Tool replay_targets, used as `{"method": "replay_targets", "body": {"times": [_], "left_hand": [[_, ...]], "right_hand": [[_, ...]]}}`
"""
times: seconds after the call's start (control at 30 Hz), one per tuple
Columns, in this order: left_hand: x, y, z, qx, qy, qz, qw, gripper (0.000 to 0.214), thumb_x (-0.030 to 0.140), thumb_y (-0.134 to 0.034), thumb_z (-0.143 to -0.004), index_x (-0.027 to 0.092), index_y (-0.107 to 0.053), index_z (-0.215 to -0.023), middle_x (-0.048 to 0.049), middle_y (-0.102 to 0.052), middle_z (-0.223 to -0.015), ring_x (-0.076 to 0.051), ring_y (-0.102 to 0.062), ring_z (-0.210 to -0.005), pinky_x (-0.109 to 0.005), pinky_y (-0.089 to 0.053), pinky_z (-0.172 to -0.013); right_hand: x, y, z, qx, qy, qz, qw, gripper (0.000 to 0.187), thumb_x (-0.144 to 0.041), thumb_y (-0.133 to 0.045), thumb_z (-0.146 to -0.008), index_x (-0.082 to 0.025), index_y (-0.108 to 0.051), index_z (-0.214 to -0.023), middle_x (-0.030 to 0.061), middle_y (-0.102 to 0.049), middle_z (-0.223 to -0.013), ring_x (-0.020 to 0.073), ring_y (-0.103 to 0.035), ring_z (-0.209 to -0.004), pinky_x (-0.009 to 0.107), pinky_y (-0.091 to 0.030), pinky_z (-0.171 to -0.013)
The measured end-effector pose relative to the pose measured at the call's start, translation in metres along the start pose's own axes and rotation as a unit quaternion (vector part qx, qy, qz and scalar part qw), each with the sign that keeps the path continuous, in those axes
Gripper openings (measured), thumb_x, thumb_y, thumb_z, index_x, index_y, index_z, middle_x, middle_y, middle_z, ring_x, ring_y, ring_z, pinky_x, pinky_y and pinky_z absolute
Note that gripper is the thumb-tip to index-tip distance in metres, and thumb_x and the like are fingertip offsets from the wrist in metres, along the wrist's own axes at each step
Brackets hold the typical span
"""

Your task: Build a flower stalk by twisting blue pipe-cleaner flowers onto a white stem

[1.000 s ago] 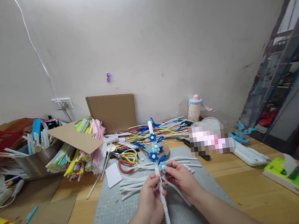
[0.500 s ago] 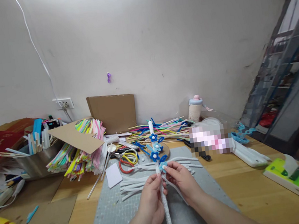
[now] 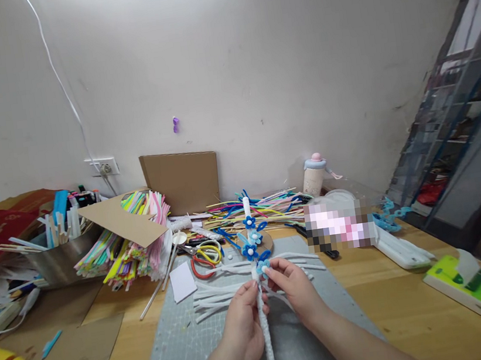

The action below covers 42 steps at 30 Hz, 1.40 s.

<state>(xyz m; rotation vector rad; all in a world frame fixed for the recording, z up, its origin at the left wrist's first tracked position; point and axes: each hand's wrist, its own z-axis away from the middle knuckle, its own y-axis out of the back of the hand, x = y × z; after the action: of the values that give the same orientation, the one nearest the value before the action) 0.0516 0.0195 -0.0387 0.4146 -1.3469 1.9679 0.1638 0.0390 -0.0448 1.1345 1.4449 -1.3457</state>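
Note:
My left hand (image 3: 245,315) is closed around a long white wrapped stem (image 3: 268,341), held above the cutting mat. Blue pipe-cleaner flowers (image 3: 250,252) with white centres line the stem's upper part, dark and light blue ones alternating. Between the thumb and fingers of my right hand (image 3: 297,290) is a light blue flower (image 3: 262,267), pressed close against the stem just above my left hand. Whether that flower is fastened to the stem, I cannot tell. White pipe cleaners (image 3: 212,302) lie on the mat behind and beside my hands.
Scissors and pliers (image 3: 206,258) lie left on the grey cutting mat (image 3: 178,347), near a white card (image 3: 183,282). Bundled pipe cleaners (image 3: 122,260) and a metal pot (image 3: 63,262) stand farther left. A bottle (image 3: 314,176) and tissue pack (image 3: 474,288) are at right.
The top of the stem has tilted slightly to the right. My hands keep nearly the same place and grip.

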Motion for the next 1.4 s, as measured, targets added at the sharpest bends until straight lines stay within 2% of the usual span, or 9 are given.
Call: {"method": "replay_targets", "body": {"times": [0.17,0.23,0.3,0.47,0.63,0.77,0.83,1.2,1.4], "left_hand": [[0.007,0.001,-0.003,0.023,-0.036,-0.009,0.999,0.006,0.006,-0.054,-0.075,0.01,-0.055,-0.071,-0.0019,-0.055,-0.062,-0.006,-0.049,-0.048,-0.015,-0.036,-0.038],[0.008,0.001,-0.003,0.022,-0.06,-0.015,0.998,0.008,0.007,-0.054,-0.075,0.01,-0.055,-0.069,-0.0014,-0.054,-0.061,-0.005,-0.047,-0.047,-0.015,-0.035,-0.038],[0.009,0.002,-0.003,0.021,-0.079,-0.026,0.996,0.008,0.008,-0.055,-0.074,0.01,-0.056,-0.067,-0.001,-0.052,-0.059,-0.005,-0.045,-0.047,-0.015,-0.034,-0.038],[0.008,0.002,-0.003,0.017,-0.107,-0.06,0.992,0.008,0.014,-0.066,-0.065,0.01,-0.058,-0.066,-0.0008,-0.053,-0.057,-0.006,-0.044,-0.046,-0.016,-0.032,-0.037],[0.007,0.005,-0.005,0.018,-0.135,-0.078,0.988,0.02,0.022,-0.074,-0.056,0.01,-0.061,-0.065,-0.0013,-0.056,-0.058,-0.007,-0.046,-0.047,-0.017,-0.032,-0.038],[0.007,0.005,-0.007,0.003,-0.138,-0.083,0.987,0.022,0.024,-0.074,-0.055,0.009,-0.062,-0.065,-0.0007,-0.056,-0.056,-0.006,-0.045,-0.045,-0.017,-0.031,-0.039],[0.007,0.004,-0.006,-0.014,-0.139,-0.08,0.987,0.021,0.024,-0.074,-0.055,0.009,-0.062,-0.064,0.0001,-0.054,-0.053,-0.006,-0.044,-0.044,-0.017,-0.031,-0.039],[0.014,-0.007,0.012,-0.025,-0.092,-0.125,0.988,0.024,0.022,-0.074,-0.054,0.01,-0.064,-0.072,-0.0034,-0.059,-0.066,-0.007,-0.049,-0.049,-0.016,-0.032,-0.035],[0.026,-0.007,0.011,-0.036,-0.142,-0.19,0.971,0.026,0.029,-0.072,-0.056,0.011,-0.062,-0.073,0.0035,-0.049,-0.041,-0.004,-0.033,-0.031,-0.016,-0.023,-0.032]], "right_hand": [[-0.018,0.028,-0.015,0.0,-0.017,-0.037,0.999,0.022,-0.036,-0.059,-0.072,-0.017,-0.052,-0.078,0.0024,-0.062,-0.068,0.0106,-0.051,-0.055,0.022,-0.038,-0.052],[-0.022,0.046,-0.026,-0.005,-0.051,0.074,0.996,0.02,-0.035,-0.056,-0.072,-0.017,-0.052,-0.075,0.0023,-0.062,-0.065,0.0098,-0.049,-0.049,0.021,-0.037,-0.048],[-0.02,0.064,-0.037,-0.015,-0.089,0.267,0.959,0.017,-0.033,-0.052,-0.071,-0.017,-0.053,-0.068,0.0019,-0.063,-0.061,0.0092,-0.047,-0.043,0.021,-0.033,-0.043],[-0.008,0.086,-0.049,0.015,-0.087,0.406,0.909,0.012,-0.022,-0.061,-0.059,-0.016,-0.056,-0.05,0.0002,-0.056,-0.044,0.0107,-0.045,-0.042,0.022,-0.027,-0.045],[-0.014,0.059,-0.031,0.072,0.034,0.425,0.902,0.019,-0.038,-0.057,-0.071,-0.02,-0.062,-0.076,0.0014,-0.06,-0.063,0.0161,-0.051,-0.06,0.024,-0.031,-0.053],[-0.012,0.016,-0.004,-0.13,0.067,0.266,0.953,0.02,-0.038,-0.056,-0.075,-0.021,-0.062,-0.084,0.0016,-0.063,-0.076,0.0171,-0.054,-0.067,0.025,-0.037,-0.06],[-0.01,0.004,0.005,-0.145,0.071,0.254,0.954,0.019,-0.036,-0.052,-0.079,-0.02,-0.061,-0.077,0.0009,-0.063,-0.071,0.0167,-0.053,-0.065,0.025,-0.037,-0.061],[-0.024,0.007,0.01,-0.041,0.144,0.302,0.941,0.023,-0.035,-0.047,-0.083,-0.019,-0.061,-0.074,0.002,-0.062,-0.069,0.0176,-0.053,-0.066,0.025,-0.037,-0.058],[-0.043,0.006,0.018,-0.059,0.204,0.391,0.896,0.023,-0.031,-0.044,-0.085,-0.021,-0.061,-0.073,0.0027,-0.061,-0.067,0.0173,-0.053,-0.062,0.025,-0.034,-0.056]]}}
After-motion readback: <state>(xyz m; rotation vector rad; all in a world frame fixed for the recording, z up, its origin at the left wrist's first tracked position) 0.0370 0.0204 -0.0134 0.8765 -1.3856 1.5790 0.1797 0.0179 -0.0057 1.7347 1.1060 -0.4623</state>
